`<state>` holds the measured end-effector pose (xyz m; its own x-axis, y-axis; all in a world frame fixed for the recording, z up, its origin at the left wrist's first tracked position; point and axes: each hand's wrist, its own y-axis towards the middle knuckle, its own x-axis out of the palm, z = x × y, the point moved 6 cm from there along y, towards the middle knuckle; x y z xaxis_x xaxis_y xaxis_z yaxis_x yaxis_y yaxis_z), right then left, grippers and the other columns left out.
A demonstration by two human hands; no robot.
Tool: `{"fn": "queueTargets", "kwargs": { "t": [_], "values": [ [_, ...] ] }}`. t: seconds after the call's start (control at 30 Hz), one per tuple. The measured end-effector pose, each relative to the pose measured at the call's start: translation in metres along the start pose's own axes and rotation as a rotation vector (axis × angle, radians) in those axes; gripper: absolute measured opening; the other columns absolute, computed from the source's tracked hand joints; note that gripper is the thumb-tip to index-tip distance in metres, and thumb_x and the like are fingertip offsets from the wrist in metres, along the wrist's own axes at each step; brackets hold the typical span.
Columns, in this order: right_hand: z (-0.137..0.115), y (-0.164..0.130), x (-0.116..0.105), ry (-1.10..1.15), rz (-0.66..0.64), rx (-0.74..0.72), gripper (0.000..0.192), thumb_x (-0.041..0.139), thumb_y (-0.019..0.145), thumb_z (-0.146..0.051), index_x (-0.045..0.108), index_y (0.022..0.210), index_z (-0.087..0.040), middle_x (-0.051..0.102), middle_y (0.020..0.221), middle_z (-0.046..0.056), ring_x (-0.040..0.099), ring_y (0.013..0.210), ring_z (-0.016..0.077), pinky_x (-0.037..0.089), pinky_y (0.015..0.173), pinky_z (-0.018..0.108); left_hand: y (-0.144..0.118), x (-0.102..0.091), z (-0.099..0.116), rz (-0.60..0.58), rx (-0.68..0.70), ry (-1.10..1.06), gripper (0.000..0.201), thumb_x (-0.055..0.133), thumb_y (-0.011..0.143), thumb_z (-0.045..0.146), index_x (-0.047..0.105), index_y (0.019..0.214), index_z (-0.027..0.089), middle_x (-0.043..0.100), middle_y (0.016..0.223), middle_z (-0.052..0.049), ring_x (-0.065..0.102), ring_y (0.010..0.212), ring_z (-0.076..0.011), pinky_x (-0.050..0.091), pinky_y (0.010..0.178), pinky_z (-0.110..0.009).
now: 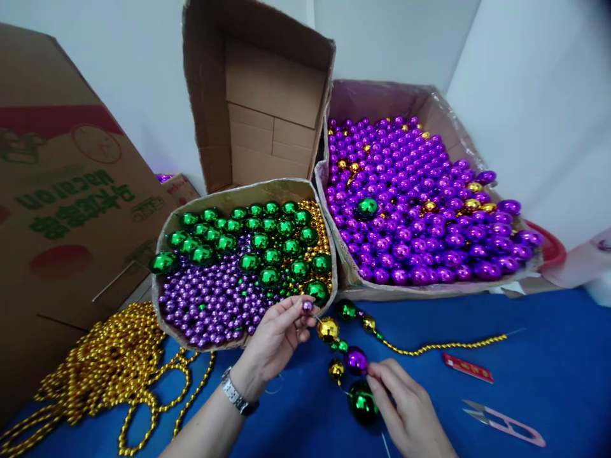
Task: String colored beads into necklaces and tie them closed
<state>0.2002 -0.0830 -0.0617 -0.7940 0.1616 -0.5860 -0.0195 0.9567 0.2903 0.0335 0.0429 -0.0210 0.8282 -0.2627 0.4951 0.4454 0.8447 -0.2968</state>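
With thumb and fingers pinched together, my left hand (279, 331) holds a small purple bead (308, 306) beside the near right rim of the bead box (165, 321). A thread runs from there to a gold ball (328, 329), then small green beads (339, 346) and a large purple ball (356, 360). My right hand (405, 404) is closed, its fingertips on the strand at this purple ball. Close by hang a smaller gold ball (336, 369) and a large green ball (363, 402). What lies inside the right fingertips is hidden.
A larger box (334, 184) of purple balls stands at the back right. Gold bead chains (102, 359) lie left. On the blue table (296, 426) are a finished-looking gold chain (443, 348), a red packet (468, 367) and pink thread snips (506, 423). Tall cardboard (71, 165) stands left.
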Motion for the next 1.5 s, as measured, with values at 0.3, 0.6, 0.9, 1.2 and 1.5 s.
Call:
{"fn": "queueTargets", "kwargs": {
  "t": [0.3,0.6,0.9,1.2,1.5],
  "values": [
    [0.002,0.0,-0.001,0.009,0.01,0.007,0.018,0.035,0.096,-0.021,0.053,0.099,-0.022,0.058,0.085,0.004,0.06,0.075,0.0154,0.048,0.066,0.024,0.001,-0.003,-0.002,-0.025,0.037,-0.034,0.022,0.065,0.081,0.024,0.065,0.101,0.015,0.064,0.088,-0.005,0.06,0.077,-0.012,0.048,0.066,-0.023],
    [0.003,-0.002,0.0,0.018,-0.015,0.018,0.017,0.036,0.096,-0.02,0.052,0.1,-0.023,0.058,0.087,0.004,0.06,0.077,0.0159,0.047,0.068,0.024,0.002,-0.003,-0.003,-0.04,0.041,-0.039,0.018,0.057,0.087,0.023,0.065,0.101,0.014,0.062,0.09,-0.006,0.059,0.077,-0.0121,0.048,0.065,-0.023],
    [0.008,0.001,-0.011,0.001,0.003,0.055,0.019,0.038,0.096,-0.022,0.056,0.1,-0.022,0.06,0.091,0.006,0.061,0.082,0.0173,0.048,0.073,0.027,0.001,0.005,0.007,-0.024,0.164,0.296,0.021,0.058,0.086,0.027,0.063,0.102,0.015,0.064,0.087,-0.006,0.057,0.075,-0.0124,0.047,0.065,-0.023],
    [0.066,-0.017,-0.019,0.587,0.036,0.475,0.029,0.053,0.089,-0.037,0.05,0.113,-0.021,0.063,0.097,0.005,0.064,0.086,0.0176,0.052,0.08,0.031,-0.003,0.067,-0.011,-0.16,0.348,0.637,0.015,0.059,0.085,0.026,0.06,0.096,0.015,0.068,0.089,-0.006,0.064,0.08,-0.0167,0.053,0.07,-0.027],
    [0.097,-0.045,-0.007,0.55,0.086,0.513,0.022,0.051,0.088,-0.03,0.05,0.107,-0.019,0.064,0.091,0.005,0.064,0.077,0.0175,0.053,0.072,0.032,0.001,0.102,-0.054,-0.333,0.878,0.901,0.016,0.054,0.086,0.009,0.063,0.097,0.017,0.07,0.097,-0.007,0.064,0.09,-0.0155,0.052,0.079,-0.03]
  ]
}}
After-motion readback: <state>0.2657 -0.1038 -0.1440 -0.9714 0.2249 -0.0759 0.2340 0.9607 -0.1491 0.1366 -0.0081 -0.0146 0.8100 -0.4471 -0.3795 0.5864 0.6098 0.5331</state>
